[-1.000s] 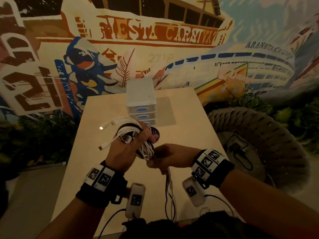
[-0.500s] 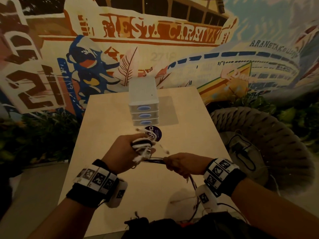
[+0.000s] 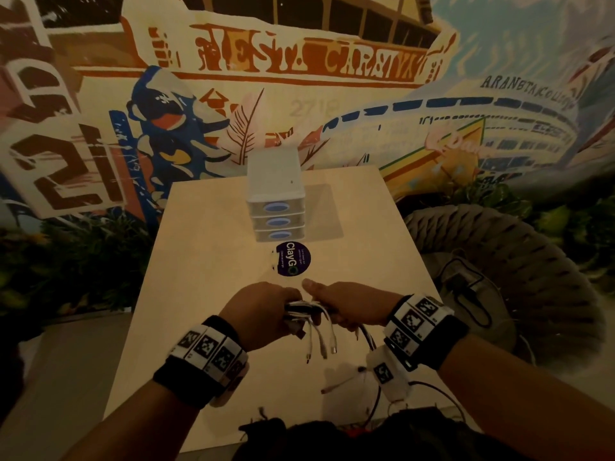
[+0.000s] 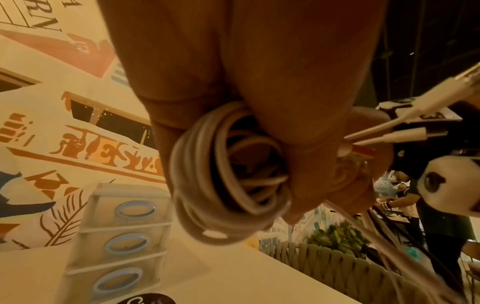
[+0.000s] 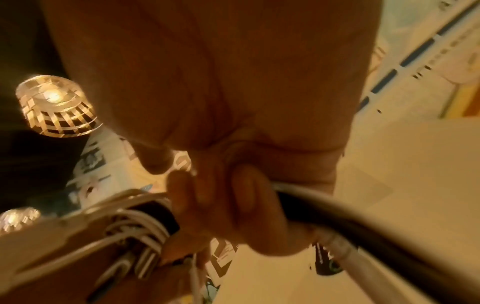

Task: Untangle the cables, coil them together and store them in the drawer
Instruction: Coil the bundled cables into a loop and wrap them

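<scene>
Both hands meet just above the near half of the counter, knuckles almost touching. The left hand is curled tight round the coil of cables, white loops stacked with darker strands inside, while several plug ends dangle below it. The right hand is fisted round the uncoiled tails, a dark lead and a pale one that trail down toward the person's lap. The bundle's long axis runs left to right between the two fists. Straight ahead, past a round purple ClayGo sticker, stands the three-drawer organiser, its blue oval handles facing the person and all drawers closed. It lies roughly centred between the hands, perhaps a touch nearer the left. Judging by the loose tails, coiling is not yet finished, and a drawer needs a freed hand to open it.
</scene>
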`<state>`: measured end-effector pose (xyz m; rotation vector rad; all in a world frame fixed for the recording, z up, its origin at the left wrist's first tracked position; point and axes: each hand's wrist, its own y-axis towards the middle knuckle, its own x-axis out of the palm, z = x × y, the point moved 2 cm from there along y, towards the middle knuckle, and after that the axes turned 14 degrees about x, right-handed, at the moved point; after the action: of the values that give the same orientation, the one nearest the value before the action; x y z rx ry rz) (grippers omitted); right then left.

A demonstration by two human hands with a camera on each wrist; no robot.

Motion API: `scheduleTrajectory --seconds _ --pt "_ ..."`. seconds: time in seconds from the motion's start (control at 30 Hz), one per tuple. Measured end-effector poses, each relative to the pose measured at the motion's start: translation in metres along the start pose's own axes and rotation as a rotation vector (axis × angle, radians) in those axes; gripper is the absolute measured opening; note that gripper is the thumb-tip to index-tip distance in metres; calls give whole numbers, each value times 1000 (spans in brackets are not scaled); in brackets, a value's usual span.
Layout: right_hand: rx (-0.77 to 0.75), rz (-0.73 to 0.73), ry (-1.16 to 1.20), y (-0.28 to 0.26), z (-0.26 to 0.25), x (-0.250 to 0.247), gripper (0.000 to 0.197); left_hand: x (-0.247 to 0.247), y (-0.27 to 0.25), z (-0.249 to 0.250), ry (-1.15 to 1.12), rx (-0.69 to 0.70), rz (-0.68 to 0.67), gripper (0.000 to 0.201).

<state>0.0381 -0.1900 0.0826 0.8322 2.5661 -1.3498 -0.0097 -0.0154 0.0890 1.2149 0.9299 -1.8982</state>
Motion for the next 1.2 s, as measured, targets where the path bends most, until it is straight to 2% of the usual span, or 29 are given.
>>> scheduleTrajectory --seconds 0.13,0.27,0.33,0.43,0.5,0.6,0.73,0.83,0.93,1.0,1.03,1.13,1.2 --pt "5 76 -218 -1 -2 0 83 1 3 5 111 -14 -57 23" --pt "1 86 -341 -1 -16 -1 71 -2 11 13 193 -32 -118 25" --pt "-24 74 -402 4 -21 1 54 -2 17 18 224 -43 -135 24" --pt "0 -29 -309 16 -21 5 22 -3 21 21 207 -66 -142 25" --pt "17 -12 -297 19 -21 9 12 -4 21 20 195 -81 -142 27" --pt "25 -42 -281 18 -20 11 7 -4 17 20 194 -82 -143 28" --pt "65 -245 -107 10 -21 6 4 0 15 23 232 -71 -122 25" --pt "92 -168 -201 13 -21 6 1 5 16 28 226 -74 -116 22" --pt "139 -101 -278 20 -17 13 6 11 15 31 209 -86 -106 20" --pt "163 -100 -245 21 -13 15 8 12 14 31 188 -99 -68 28" --pt "164 -94 -225 21 -12 16 8 12 13 29 163 -96 -33 38" --pt "146 -50 -181 19 -8 11 7 7 9 23 60 -45 73 83" --pt "140 -23 -132 18 -2 3 7 2 3 17 30 -21 148 104"
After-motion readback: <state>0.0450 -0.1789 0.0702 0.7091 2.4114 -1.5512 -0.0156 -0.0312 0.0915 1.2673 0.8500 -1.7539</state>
